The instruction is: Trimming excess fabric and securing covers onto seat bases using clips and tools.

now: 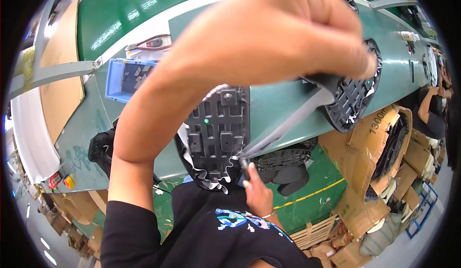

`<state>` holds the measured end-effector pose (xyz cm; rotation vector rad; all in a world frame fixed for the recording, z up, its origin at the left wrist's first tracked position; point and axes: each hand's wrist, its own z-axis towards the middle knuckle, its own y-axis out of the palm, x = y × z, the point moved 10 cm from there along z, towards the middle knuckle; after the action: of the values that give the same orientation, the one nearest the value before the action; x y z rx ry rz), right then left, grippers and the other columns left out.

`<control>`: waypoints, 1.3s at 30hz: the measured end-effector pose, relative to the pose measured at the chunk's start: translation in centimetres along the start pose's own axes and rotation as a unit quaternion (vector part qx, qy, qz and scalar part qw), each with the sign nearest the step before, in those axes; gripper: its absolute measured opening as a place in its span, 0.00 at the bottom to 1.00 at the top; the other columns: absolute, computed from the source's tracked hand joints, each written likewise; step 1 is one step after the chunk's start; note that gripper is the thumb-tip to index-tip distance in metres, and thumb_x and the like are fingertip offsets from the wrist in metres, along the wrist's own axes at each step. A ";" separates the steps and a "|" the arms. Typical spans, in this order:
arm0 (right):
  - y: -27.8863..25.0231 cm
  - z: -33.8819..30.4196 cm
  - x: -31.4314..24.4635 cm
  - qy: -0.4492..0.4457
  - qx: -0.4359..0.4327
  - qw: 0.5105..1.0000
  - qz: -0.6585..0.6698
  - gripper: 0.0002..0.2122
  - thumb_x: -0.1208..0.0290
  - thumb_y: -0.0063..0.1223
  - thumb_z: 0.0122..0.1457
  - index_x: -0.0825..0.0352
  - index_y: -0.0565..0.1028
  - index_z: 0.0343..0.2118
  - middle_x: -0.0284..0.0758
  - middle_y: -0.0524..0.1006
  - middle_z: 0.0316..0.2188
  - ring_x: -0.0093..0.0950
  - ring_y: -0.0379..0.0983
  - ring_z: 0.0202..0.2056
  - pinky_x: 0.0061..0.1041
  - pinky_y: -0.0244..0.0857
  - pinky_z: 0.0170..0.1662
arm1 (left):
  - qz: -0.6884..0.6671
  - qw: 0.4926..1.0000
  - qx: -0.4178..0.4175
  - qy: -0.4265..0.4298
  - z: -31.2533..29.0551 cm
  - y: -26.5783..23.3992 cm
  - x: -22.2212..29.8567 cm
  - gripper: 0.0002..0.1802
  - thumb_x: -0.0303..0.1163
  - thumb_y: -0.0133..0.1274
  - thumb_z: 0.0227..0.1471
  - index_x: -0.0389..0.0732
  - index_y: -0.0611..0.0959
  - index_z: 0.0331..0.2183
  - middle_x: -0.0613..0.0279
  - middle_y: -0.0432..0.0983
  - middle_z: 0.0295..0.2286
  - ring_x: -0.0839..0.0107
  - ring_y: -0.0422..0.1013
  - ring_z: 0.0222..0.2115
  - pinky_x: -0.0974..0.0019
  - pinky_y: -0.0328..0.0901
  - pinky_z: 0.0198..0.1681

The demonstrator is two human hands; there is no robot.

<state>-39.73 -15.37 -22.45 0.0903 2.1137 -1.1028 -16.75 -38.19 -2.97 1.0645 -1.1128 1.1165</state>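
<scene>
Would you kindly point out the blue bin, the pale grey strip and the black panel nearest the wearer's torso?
Blue bin (114, 80), head view: its left wall.
Pale grey strip (288, 124), head view: about midway along it.
Black panel (216, 136), head view: the middle of its ribbed face.

The left arm (192, 69) rises with its elbow (137, 145) bent and crosses far to the right, its blurred left hand (326, 37) curled with fingers downward, while the right hand (259, 196) sits low, close before the torso (225, 239), fingers bent.
</scene>
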 end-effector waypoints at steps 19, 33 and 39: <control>-4.7 16.5 -1.4 -0.185 0.039 0.956 0.225 0.35 0.68 0.60 0.50 0.65 0.55 0.60 0.45 0.67 0.53 0.41 0.72 0.45 0.35 0.67 0.47 | -0.027 0.775 0.443 -0.450 -36.4 2.3 -22.2 0.29 0.53 0.50 0.54 0.38 0.76 0.46 0.60 0.74 0.40 0.70 0.68 0.40 0.63 0.61 0.46; -14.9 11.1 6.5 -0.206 0.080 0.974 0.045 0.23 0.69 0.51 0.58 0.55 0.64 0.57 0.42 0.76 0.32 0.42 0.75 0.31 0.35 0.68 0.32 | 0.521 0.834 0.170 -0.059 -12.9 14.5 -17.7 0.13 0.36 0.61 0.40 0.44 0.74 0.15 0.67 0.66 0.17 0.68 0.64 0.26 0.61 0.53 0.35; -13.6 9.5 6.1 -0.263 -0.047 0.951 -0.154 0.25 0.66 0.53 0.56 0.43 0.65 0.58 0.35 0.66 0.16 0.35 0.66 0.15 0.33 0.62 0.19 | 0.461 0.876 0.130 -0.065 -12.4 14.7 -18.4 0.15 0.37 0.59 0.44 0.43 0.75 0.14 0.68 0.65 0.15 0.69 0.62 0.24 0.62 0.51 0.35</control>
<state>-43.78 -32.49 -20.51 -0.5414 1.7193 -1.0523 -31.50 -26.37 -21.74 0.8008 -1.6848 2.0105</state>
